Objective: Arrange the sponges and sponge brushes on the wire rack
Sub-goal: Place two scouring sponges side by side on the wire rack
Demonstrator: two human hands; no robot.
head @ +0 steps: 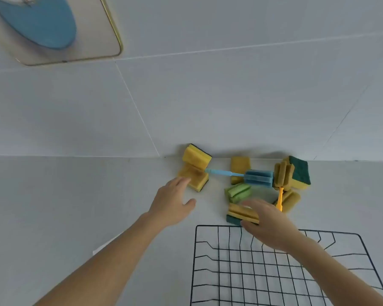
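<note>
Pale grey tiling fills the upper half of the frame, and a grey table (75, 195) meets it along a line across the middle. At the upper left, a cream board with a blue oval shape (38, 23) is seen against the tiles.

A black wire rack (230, 272) lies flat on the table at the lower right of the frame, with no sponge on it. Just above it, toward the wall, the sponges and sponge brushes are scattered in a loose cluster. Two yellow sponges (195, 167) are piled at the left of the cluster, the upper one leaning on the wall. A blue sponge brush (258, 178) lies across the middle, its handle pointing left toward that pile, and behind it a yellow sponge (239, 165) is partly hidden. A green sponge brush (238, 192) lies just below the blue head. At the right, a yellow sponge brush (282, 176) with an orange handle rests against a green-backed sponge (300, 171). A yellow and green sponge (241, 214) sits at the rack's upper edge.

The left hand (173, 202) is held with its grip spread, fingertips touching the lower sponge of the left pile. The right hand (268, 224) is blurred; its grip is spread over the yellow and green sponge, thumb at the near edge, with nothing pinched
</note>
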